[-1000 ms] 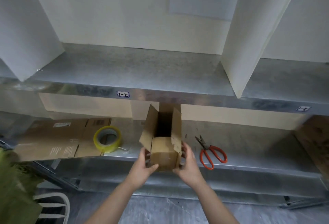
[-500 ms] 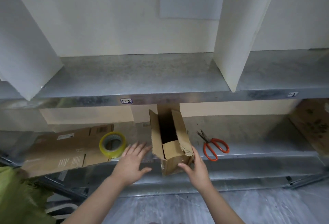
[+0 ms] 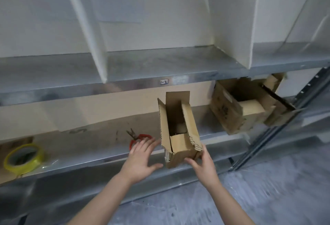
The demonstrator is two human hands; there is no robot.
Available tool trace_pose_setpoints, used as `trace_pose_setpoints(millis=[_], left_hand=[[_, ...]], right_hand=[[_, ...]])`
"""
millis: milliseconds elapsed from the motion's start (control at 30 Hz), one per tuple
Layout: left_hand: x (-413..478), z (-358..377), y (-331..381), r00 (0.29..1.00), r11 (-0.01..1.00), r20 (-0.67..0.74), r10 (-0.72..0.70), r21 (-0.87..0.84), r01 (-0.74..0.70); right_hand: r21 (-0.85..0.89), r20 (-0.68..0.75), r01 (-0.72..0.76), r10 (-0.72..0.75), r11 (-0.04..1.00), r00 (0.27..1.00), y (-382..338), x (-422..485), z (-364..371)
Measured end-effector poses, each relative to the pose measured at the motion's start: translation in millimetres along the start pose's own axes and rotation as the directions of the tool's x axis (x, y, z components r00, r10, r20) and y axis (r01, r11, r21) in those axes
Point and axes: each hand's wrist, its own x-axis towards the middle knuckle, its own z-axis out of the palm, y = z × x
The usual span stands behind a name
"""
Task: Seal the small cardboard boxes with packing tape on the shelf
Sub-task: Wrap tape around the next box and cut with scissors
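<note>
A small cardboard box (image 3: 178,128) with its top flaps standing open is held over the front edge of the lower metal shelf (image 3: 92,160). My right hand (image 3: 201,164) grips its near lower corner, thumb on the front face. My left hand (image 3: 141,156) hovers just left of the box with fingers spread, holding nothing. A roll of yellow packing tape (image 3: 24,158) lies at the shelf's far left. Red-handled scissors (image 3: 138,138) lie behind my left hand, partly hidden by its fingers.
A bigger open cardboard box (image 3: 239,108) sits tilted at the right end of the lower shelf, beside the metal upright (image 3: 278,123). White dividers (image 3: 89,33) stand on the upper shelf. Grey floor lies below.
My view has swung right, so tape and scissors slid left and the bigger box came into sight. My left hand let go of the small box; my right hand carried it rightward.
</note>
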Motion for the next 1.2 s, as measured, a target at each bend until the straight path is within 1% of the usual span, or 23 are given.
trace_pose_setpoints(millis=[167, 267, 400, 467, 533, 567, 633, 700, 800, 933, 967, 1033, 1100, 1133, 1200], left_hand=[[56.4, 30.8, 80.8, 1.0, 1.0, 0.022, 0.015, -0.003, -0.015], [89.1, 44.2, 110.1, 0.999, 0.999, 0.04, 0.009, -0.053, -0.007], [136.9, 63.5, 139.4, 0.995, 0.99, 0.097, -0.033, -0.135, 0.046], [161.6, 71.2, 154.2, 0.982, 0.942, 0.172, -0.076, -0.309, 0.127], [182.0, 78.3, 168.4, 0.959, 0.838, 0.273, -0.076, -0.503, 0.209], [190.5, 82.1, 175.0, 0.952, 0.795, 0.299, -0.062, -0.563, 0.228], [204.8, 91.2, 186.0, 0.947, 0.741, 0.315, -0.069, -0.619, 0.26], [219.9, 98.8, 193.9, 0.945, 0.695, 0.302, -0.123, -0.654, 0.299], [237.9, 108.3, 200.6, 0.948, 0.707, 0.235, -0.217, -0.631, 0.318], [256.7, 114.1, 206.0, 0.944, 0.72, 0.206, -0.259, -0.61, 0.33], [260.1, 114.1, 205.9, 0.943, 0.715, 0.212, -0.257, -0.614, 0.333], [262.2, 113.0, 203.5, 0.943, 0.728, 0.225, -0.246, -0.6, 0.333], [260.2, 110.1, 197.1, 0.946, 0.789, 0.24, -0.219, -0.527, 0.316], [258.4, 106.8, 193.0, 0.949, 0.838, 0.238, -0.208, -0.457, 0.299], [253.2, 99.1, 184.0, 0.961, 0.944, 0.207, -0.185, -0.234, 0.232]], right_hand=[[-0.019, -0.006, -0.066, 0.066, 0.998, 0.998, 26.2, 22.9, -93.5], [-0.063, -0.008, -0.078, 0.078, 0.995, 0.997, 38.0, 49.5, -134.9], [-0.1, 0.046, -0.124, 0.129, 0.987, 0.991, 51.9, 94.0, -175.9], [-0.145, 0.052, -0.141, 0.15, 0.979, 0.987, 59.2, 116.2, -191.5], [-0.185, 0.045, -0.159, 0.17, 0.97, 0.984, 67.3, 133.2, -203.2], [-0.188, 0.031, -0.178, 0.187, 0.966, 0.982, 71.5, 139.3, -207.7], [-0.175, -0.02, -0.213, 0.213, 0.961, 0.977, 80.7, 147.9, -212.1], [-0.193, -0.101, -0.224, 0.208, 0.955, 0.973, 88.6, 154.4, -211.9], [-0.159, -0.263, -0.293, 0.245, 0.943, 0.933, 92.2, 162.1, -205.7], [-0.081, -0.358, -0.334, 0.285, 0.939, 0.889, 95.6, 171.7, -199.7], [-0.093, -0.361, -0.335, 0.282, 0.938, 0.889, 95.7, 174.1, -200.7], [-0.172, -0.324, -0.329, 0.262, 0.928, 0.909, 97.1, 175.4, -203.7], [-0.243, -0.274, -0.307, 0.239, 0.92, 0.932, 98.0, 172.4, -207.4], [-0.281, -0.253, -0.294, 0.225, 0.914, 0.941, 97.7, 170.0, -209.7], [-0.365, -0.23, -0.274, 0.199, 0.89, 0.953, 95.4, 164.7, -215.1]])
